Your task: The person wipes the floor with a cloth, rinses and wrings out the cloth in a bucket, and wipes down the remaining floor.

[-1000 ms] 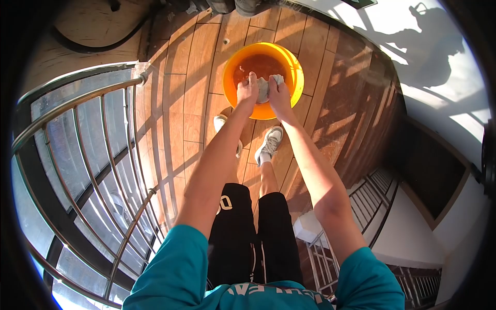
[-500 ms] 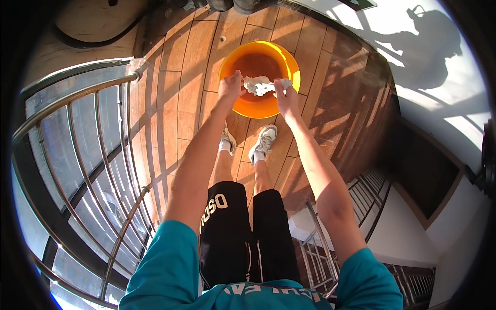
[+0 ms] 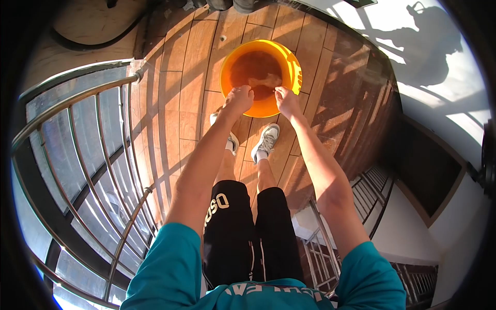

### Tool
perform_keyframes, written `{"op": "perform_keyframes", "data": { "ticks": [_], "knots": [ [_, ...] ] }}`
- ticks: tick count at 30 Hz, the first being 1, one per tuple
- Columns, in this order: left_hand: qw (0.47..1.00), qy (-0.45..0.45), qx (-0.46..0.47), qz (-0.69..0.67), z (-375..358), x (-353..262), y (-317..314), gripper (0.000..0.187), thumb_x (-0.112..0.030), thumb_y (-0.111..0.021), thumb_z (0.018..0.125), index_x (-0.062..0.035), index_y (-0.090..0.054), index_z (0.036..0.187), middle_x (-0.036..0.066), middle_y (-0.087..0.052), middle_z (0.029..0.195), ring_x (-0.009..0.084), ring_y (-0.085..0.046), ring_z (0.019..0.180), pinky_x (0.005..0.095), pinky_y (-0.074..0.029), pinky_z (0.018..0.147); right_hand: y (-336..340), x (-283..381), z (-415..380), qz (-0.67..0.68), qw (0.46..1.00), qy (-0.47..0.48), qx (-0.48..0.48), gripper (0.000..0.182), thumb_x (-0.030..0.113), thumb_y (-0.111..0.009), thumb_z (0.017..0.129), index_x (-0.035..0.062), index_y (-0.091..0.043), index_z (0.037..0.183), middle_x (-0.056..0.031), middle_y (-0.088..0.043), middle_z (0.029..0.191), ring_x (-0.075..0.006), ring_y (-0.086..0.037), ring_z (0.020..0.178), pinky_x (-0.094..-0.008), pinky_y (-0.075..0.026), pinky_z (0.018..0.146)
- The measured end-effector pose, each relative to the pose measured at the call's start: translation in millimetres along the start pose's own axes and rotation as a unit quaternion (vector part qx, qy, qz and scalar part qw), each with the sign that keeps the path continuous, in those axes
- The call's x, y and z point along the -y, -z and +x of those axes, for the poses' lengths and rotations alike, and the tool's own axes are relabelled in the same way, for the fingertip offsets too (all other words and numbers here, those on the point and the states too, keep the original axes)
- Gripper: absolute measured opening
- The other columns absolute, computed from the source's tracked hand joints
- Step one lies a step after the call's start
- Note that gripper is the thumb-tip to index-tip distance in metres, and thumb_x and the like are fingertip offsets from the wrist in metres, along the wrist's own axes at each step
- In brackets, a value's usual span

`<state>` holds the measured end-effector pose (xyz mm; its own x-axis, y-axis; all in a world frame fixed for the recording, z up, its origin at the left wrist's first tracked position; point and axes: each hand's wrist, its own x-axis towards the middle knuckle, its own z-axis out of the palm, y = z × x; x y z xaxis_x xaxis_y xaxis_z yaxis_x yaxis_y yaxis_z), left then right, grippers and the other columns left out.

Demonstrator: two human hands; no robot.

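Observation:
A round yellow bucket (image 3: 295,59) stands on the wooden floor and holds reddish-brown liquid. A crumpled cloth (image 3: 267,80), pale but tinted by the liquid, lies in it. My left hand (image 3: 239,99) is at the near left rim with its fingers curled closed. At the near right rim is my right hand (image 3: 286,100), its thumb and fingers pinched together. The cloth shows just beyond both hands, apart from them. Whether either hand holds anything small is hidden.
Metal railings (image 3: 75,150) run beside large panes on the left. My shoes (image 3: 267,140) stand just below the bucket. A white wall (image 3: 465,88) with shadows rises at the right, and dark objects (image 3: 243,5) sit at the top edge.
The white cloth, stretched between my hands above the bucket before, now lies in the liquid. Both hands have moved slightly toward me, and the left has turned more palm-down.

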<state>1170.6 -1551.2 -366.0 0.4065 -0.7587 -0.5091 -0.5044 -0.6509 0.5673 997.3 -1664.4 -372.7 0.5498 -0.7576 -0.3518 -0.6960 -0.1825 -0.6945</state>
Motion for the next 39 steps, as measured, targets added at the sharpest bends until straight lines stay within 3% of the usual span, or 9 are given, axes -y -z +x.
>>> {"op": "perform_keyframes", "data": {
  "ticks": [3, 11, 15, 19, 25, 27, 30, 35, 39],
  "knots": [
    [0.996, 0.008, 0.088, 0.015, -5.6, -5.8, 0.5, 0.031, -0.027, -0.051, 0.097, -0.0031, -0.068, 0.106, 0.023, -0.071, 0.106, 0.0435, -0.067, 0.105, 0.0516, -0.053, 0.093, -12.1, -16.5, 3.9, -0.024, 0.999, 0.008, 0.022, 0.025, 0.017, -0.059, 0.098, -0.0011, -0.07, 0.111, -0.0269, -0.071, 0.106, -0.0442, -0.068, 0.102, -0.0471, -0.057, 0.087],
    [0.989, -0.01, 0.1, 0.111, 35.4, 35.4, -71.2, 0.026, -0.014, -0.058, 0.093, -0.0006, -0.069, 0.112, 0.018, -0.064, 0.128, 0.0357, -0.061, 0.124, 0.0481, -0.052, 0.102, -100.0, -73.0, 79.3, -0.176, 0.959, -0.15, 0.164, 0.029, 0.019, -0.061, 0.092, 0.0051, -0.07, 0.117, -0.0287, -0.071, 0.111, -0.046, -0.068, 0.107, -0.0507, -0.056, 0.092],
    [0.98, -0.071, 0.071, 0.17, 41.9, 57.5, -100.3, 0.03, -0.018, -0.054, 0.097, 0.0025, -0.065, 0.117, 0.021, -0.064, 0.124, 0.0375, -0.062, 0.12, 0.0497, -0.053, 0.1, -161.0, -164.9, 114.0, -0.162, 0.967, -0.046, 0.193, 0.043, 0.028, -0.066, 0.09, 0.0069, -0.067, 0.128, -0.0259, -0.072, 0.111, -0.0437, -0.069, 0.104, -0.0482, -0.056, 0.093],
    [0.981, -0.078, 0.047, 0.172, 51.4, 58.1, -104.7, 0.03, -0.019, -0.057, 0.096, 0.0007, -0.066, 0.116, 0.019, -0.063, 0.127, 0.0354, -0.062, 0.118, 0.0474, -0.054, 0.098, -224.4, -173.6, 116.2, -0.214, 0.969, 0.101, 0.074, 0.038, 0.028, -0.067, 0.089, 0.01, -0.071, 0.122, -0.0232, -0.071, 0.118, -0.0434, -0.069, 0.102, -0.0452, -0.057, 0.09],
    [0.995, -0.071, -0.038, 0.065, 52.3, 66.7, -118.0, 0.024, -0.018, -0.058, 0.095, -0.0013, -0.066, 0.11, 0.018, -0.064, 0.124, 0.0365, -0.063, 0.117, 0.0483, -0.054, 0.095, -201.9, -193.2, 144.9, -0.101, 0.912, 0.057, 0.393, 0.034, 0.03, -0.072, 0.083, 0.0142, -0.076, 0.113, -0.0204, -0.072, 0.119, -0.0406, -0.068, 0.109, -0.0469, -0.054, 0.097],
    [0.996, -0.039, 0.018, 0.082, 51.8, 55.1, -101.7, 0.023, -0.015, -0.058, 0.094, -0.0012, -0.066, 0.11, 0.018, -0.064, 0.125, 0.0367, -0.063, 0.117, 0.0486, -0.054, 0.096, -169.8, -146.1, 150.1, -0.319, 0.917, -0.042, 0.234, 0.028, 0.023, -0.066, 0.088, 0.0144, -0.077, 0.112, -0.0207, -0.069, 0.123, -0.0409, -0.067, 0.111, -0.0447, -0.054, 0.098],
    [0.991, 0.005, 0.093, 0.1, 55.2, 47.2, -84.9, 0.024, -0.011, -0.056, 0.093, -0.0011, -0.066, 0.113, 0.02, -0.063, 0.129, 0.0385, -0.063, 0.116, 0.049, -0.054, 0.097, -173.2, -141.9, 150.5, -0.316, 0.933, 0.037, 0.165, 0.028, 0.018, -0.059, 0.095, 0.0089, -0.073, 0.117, -0.0153, -0.072, 0.117, -0.0331, -0.07, 0.104, -0.0403, -0.055, 0.092],
    [0.999, -0.023, 0.003, 0.05, 57.2, 56.4, -88.2, 0.035, -0.007, -0.051, 0.093, -0.0007, -0.064, 0.125, 0.023, -0.062, 0.134, 0.0422, -0.065, 0.113, 0.048, -0.053, 0.099, -230.7, -169.7, 105.7, -0.136, 0.968, 0.05, 0.205, 0.026, 0.02, -0.061, 0.096, 0.0105, -0.073, 0.116, -0.0163, -0.072, 0.11, -0.0291, -0.07, 0.1, -0.0387, -0.054, 0.088],
    [0.991, 0.087, -0.02, -0.101, 58.4, 53.7, -79.8, 0.041, -0.009, -0.05, 0.094, 0.0006, -0.061, 0.132, 0.022, -0.06, 0.139, 0.0392, -0.062, 0.123, 0.0446, -0.051, 0.103, -213.3, -149.2, 87.1, 0.049, 0.97, -0.016, 0.237, 0.024, 0.022, -0.063, 0.096, 0.0117, -0.072, 0.115, -0.0171, -0.073, 0.104, -0.0258, -0.07, 0.097, -0.0374, -0.054, 0.085]
  ]
}}
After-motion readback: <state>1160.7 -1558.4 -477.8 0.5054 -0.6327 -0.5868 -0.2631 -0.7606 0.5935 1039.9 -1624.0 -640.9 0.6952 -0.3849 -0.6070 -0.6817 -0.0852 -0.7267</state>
